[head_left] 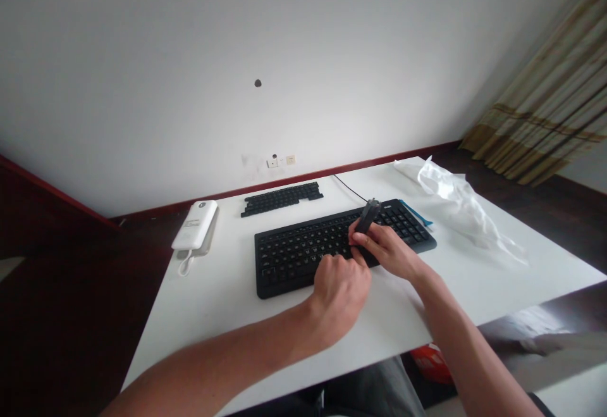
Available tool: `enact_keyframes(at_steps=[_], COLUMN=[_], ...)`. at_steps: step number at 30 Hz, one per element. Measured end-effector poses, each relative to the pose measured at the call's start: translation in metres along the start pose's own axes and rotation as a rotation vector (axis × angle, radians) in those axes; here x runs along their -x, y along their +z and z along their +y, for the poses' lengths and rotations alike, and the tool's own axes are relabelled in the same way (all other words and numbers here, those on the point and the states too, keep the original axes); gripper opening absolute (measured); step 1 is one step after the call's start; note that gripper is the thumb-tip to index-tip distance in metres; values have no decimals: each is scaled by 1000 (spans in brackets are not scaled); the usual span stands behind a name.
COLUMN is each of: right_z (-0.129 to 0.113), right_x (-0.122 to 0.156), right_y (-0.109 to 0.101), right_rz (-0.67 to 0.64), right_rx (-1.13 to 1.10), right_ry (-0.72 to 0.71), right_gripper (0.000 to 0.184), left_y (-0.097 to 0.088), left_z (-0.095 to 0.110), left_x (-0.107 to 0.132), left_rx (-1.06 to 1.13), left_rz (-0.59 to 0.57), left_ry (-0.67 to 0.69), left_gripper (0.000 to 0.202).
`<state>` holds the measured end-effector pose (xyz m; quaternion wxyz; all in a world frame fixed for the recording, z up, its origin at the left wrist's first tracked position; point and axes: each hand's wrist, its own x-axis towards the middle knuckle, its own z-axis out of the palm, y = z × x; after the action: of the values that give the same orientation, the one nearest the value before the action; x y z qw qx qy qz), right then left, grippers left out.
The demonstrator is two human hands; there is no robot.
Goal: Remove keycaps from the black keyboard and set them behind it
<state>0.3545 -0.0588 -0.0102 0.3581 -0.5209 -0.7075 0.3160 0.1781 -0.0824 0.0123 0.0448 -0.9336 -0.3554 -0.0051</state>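
Observation:
A black full-size keyboard (294, 259) lies at a slant on the white table in front of me. My right hand (382, 246) is closed on a short black tool (367, 216) with a greyish tip pointing up and away, held over the keyboard's right half. My left hand (342, 287) is curled by the keyboard's front edge, with one finger reaching toward the right hand; what lies within its fingers is hidden. Pale marks show among the keys near the middle. Behind the keyboard sits a separate black key panel (282, 199) with an uneven outline.
A white power bank (195, 224) with a looped cable lies at the table's left. Crumpled clear plastic (458, 195) covers part of the right side. A blue strip (417, 213) pokes out behind the keyboard, and a thin black cable (348, 186) runs to the back edge.

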Motion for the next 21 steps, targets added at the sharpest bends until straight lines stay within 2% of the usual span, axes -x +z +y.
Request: enact_keyframes(at_steps=[4, 9, 16, 21], right_z=[0, 6, 14, 16], right_x=[1, 5, 5, 4], right_y=[-6, -12, -11, -11], right_rz=[-44, -90, -65, -60], right_rx=[-25, -165, -226, -226], right_ry=[-8, 2, 13, 24], right_gripper=[32, 29, 32, 33], left_y=[3, 9, 5, 3], left_z=[-3, -3, -7, -11], left_x=[-2, -1, -5, -7], left_rx=[-4, 11, 71, 119], left_rz=[6, 29, 21, 41], left_ry=[6, 9, -16, -17], left_gripper=[38, 34, 40, 31])
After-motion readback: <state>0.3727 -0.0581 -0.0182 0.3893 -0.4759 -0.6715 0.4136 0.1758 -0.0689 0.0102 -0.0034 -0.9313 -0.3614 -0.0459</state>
